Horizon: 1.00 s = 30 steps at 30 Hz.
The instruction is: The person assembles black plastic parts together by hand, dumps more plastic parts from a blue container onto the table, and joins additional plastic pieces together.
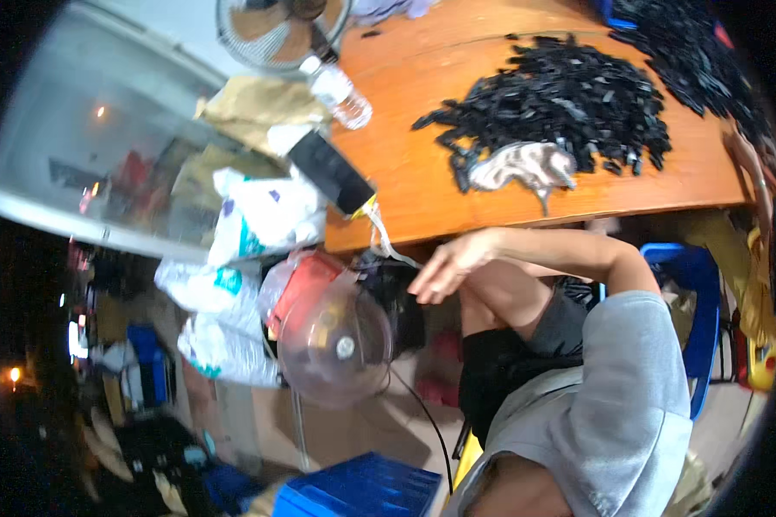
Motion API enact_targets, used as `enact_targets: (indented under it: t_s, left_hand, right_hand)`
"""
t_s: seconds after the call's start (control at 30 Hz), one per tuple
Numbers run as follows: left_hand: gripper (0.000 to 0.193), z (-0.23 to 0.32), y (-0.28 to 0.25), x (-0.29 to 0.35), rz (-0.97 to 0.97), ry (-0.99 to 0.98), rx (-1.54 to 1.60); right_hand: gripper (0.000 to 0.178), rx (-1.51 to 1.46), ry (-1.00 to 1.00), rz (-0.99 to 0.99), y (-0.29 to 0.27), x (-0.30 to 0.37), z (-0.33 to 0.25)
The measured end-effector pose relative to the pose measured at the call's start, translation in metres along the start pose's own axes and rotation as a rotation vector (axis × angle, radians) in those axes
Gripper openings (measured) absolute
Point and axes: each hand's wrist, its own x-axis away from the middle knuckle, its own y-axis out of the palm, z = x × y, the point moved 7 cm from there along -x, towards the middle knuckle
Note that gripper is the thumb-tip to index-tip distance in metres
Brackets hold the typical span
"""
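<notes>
My right hand (453, 265) reaches leftward over my lap, just below the table's front edge. Its fingers are stretched out, slightly blurred, and nothing shows in them. Closest to the fingertips are a dark object (398, 297), a white strap or cord (382, 234), and a helmet-like thing with a clear rounded shield (341, 353) and a red part (309, 289). A black flat slab, perhaps a phone (332, 175), rests at the table's left edge. My left hand is out of the picture; only a grey sleeve and bare upper arm show at the lower edge.
On the orange table (388, 185) lie a heap of small black pieces (569, 99), a crumpled shiny cloth (526, 165) and a clear bottle (341, 95). Another person's arm (754, 164) is at the right. White plastic bags (263, 215), a fan (283, 30) and a blue bin (358, 491) stand around.
</notes>
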Motion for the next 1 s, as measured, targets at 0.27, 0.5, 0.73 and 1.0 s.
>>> enact_targets:
  t_s: [0.27, 0.5, 0.73, 1.0]
  left_hand:
    - [0.045, -0.034, 0.141, 0.006, 0.1, 0.002, 0.204]
    - [0.04, -0.053, 0.203, 0.014, 0.171, -0.021, 0.223]
    - [0.036, -0.027, 0.277, 0.01, 0.223, -0.038, 0.251]
    - [0.031, 0.013, 0.296, 0.057, 0.105, -0.072, 0.131]
  right_hand:
    - [0.051, -0.3, -0.111, 0.361, -0.034, 0.102, 0.046]
    - [0.048, -0.191, -0.204, 0.431, -0.016, 0.099, 0.042]
    - [0.043, -0.148, -0.354, 0.748, 0.003, 0.179, 0.045]
    - [0.047, -0.24, -0.568, 1.025, 0.024, 0.282, 0.048]
